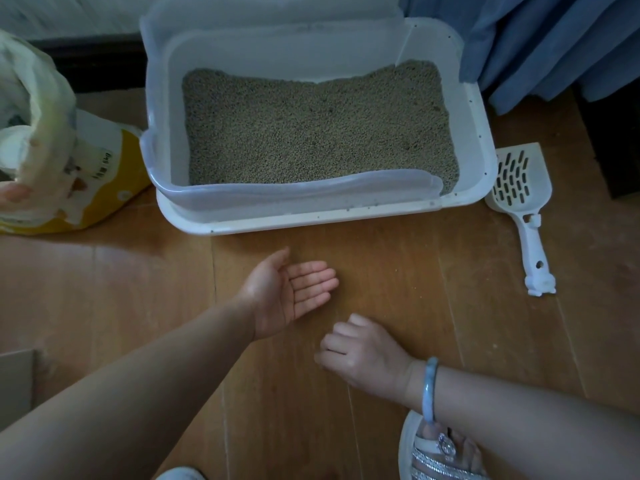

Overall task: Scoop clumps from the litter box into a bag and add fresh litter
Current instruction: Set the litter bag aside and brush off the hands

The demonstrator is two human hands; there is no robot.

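The left hand point(294, 292) lies palm up just above the floor point(398, 265) in front of the box point(311, 216), fingers straight and held together, pointing right, thumb lifted toward the box; it holds nothing. Its bare forearm runs in from the lower left corner. The right hand point(360, 355) sits just below and to the right of it, back of the hand upward, fingers curled under toward the boards, with nothing visible in them; whether the fingertips touch the floor cannot be told. A pale bangle point(429, 389) circles the right wrist, and the forearm comes in from the lower right, passing over a sandal point(426, 455). The two hands are close but not touching. The box stands on the floor beyond them, its bottom spread with an even layer of litter point(311, 133). The scoop point(519, 195) lies on the floor just right of the box, handle toward the person, well apart from both hands. At the left edge a thin plastic bag point(38, 109) stands open, in front of a yellow and white sack point(110, 168) beside the box. A blue curtain point(554, 39) hangs at the upper right
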